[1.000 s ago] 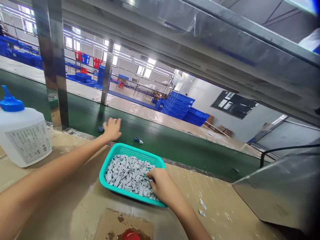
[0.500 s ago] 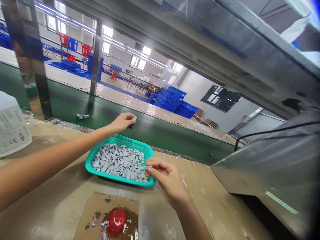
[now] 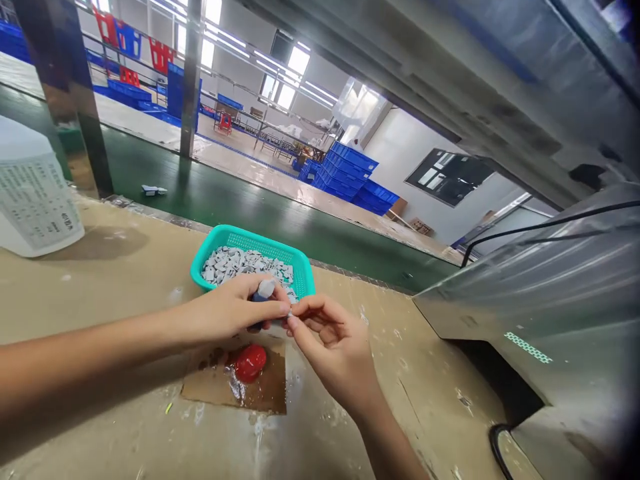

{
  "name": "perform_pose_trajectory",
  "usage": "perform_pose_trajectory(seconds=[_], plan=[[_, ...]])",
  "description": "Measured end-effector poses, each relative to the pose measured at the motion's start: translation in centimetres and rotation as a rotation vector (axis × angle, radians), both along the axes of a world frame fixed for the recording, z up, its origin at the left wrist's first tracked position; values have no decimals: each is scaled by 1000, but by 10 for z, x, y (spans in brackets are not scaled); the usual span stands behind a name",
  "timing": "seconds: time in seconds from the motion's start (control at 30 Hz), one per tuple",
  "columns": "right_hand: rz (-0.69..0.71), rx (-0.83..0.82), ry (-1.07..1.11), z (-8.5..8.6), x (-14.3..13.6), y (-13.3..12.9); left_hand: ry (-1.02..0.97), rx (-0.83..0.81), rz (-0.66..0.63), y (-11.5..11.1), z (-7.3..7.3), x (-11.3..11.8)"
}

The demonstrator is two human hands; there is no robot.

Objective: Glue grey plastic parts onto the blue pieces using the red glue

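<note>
Dark blue and grey piece (image 3: 265,289) held in the left hand (image 3: 227,313), fingers curled round it. Right hand (image 3: 340,353) pinches a small grey bit (image 3: 290,314) between thumb and forefinger. Half a second ago the hands were apart, left over the green belt (image 3: 260,203), right at the basket's end; now fingertips meet above the near side of the green basket (image 3: 304,268), partly hiding its heap of grey bits (image 3: 233,261). Far basket rim sits close to the worktop (image 3: 125,413) edge along the belt. Nearer side: cardboard (image 3: 270,393) with a wet red lump (image 3: 250,363), below the hands. Room to move: worktop stretches right, scraps scattered, to a slanted metal panel (image 3: 500,293); bottle (image 3: 37,193) stands well left.
</note>
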State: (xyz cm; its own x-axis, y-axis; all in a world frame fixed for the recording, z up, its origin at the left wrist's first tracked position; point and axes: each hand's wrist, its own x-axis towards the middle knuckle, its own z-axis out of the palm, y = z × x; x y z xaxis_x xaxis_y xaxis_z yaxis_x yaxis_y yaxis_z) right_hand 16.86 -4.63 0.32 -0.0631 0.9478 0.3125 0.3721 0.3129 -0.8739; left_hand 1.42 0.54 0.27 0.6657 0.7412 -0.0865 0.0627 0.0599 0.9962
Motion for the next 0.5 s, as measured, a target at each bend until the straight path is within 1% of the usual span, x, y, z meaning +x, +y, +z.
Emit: perform_pose_trajectory(seconds=[0.07, 0.13, 0.2, 0.23, 0.27, 0.37, 0.43, 0.5], plan=[[-17, 149, -189, -1, -2, -2, 13, 2, -6, 0, -1, -3], [-47, 350, -375, -3, -3, -2, -11, -12, -5, 0, -2, -5], [-79, 520, -497, -3, -4, -3, -53, -11, -8, 1, -4, -6], [-86, 561, -525, -3, -4, -4, -70, -5, -13, 1, -5, -6], [-82, 569, -539, -3, -3, -5, -76, 0, -26, 2, -6, -6], [-41, 511, -558, 0, -3, -10, -56, 21, -62, 2, -8, -6], [-25, 476, -550, 1, -2, -13, -38, 16, -60, 1, -9, -6], [-29, 433, -497, 0, 0, -16, -9, -5, -46, 0, -8, -5]])
